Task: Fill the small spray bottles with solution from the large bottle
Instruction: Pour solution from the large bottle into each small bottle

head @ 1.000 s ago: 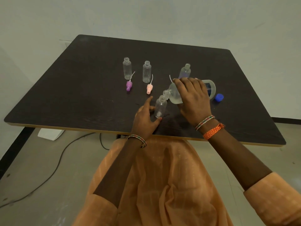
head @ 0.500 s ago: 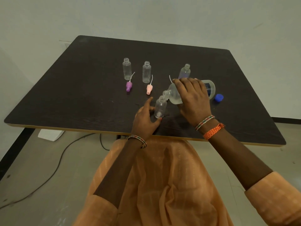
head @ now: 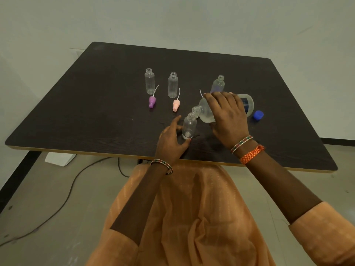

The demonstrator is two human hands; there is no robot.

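Observation:
My right hand [head: 228, 117] grips the large clear bottle [head: 206, 111], which is tipped on its side with its open neck over the mouth of a small clear spray bottle [head: 189, 125]. My left hand [head: 171, 141] holds that small bottle upright by its base, near the table's front edge. Three more small bottles stand uncapped farther back: one at the left [head: 149, 81], one in the middle [head: 172, 85] and one behind my right hand [head: 218, 85]. A purple spray cap [head: 152, 101] and a pink spray cap [head: 176, 105] lie on the table.
A blue screw cap [head: 258, 114] lies right of the large bottle on the dark table [head: 96, 104]. A white tube end [head: 201, 93] pokes out behind my right hand. A cable [head: 73, 181] and a white box [head: 58, 158] lie on the floor under the table.

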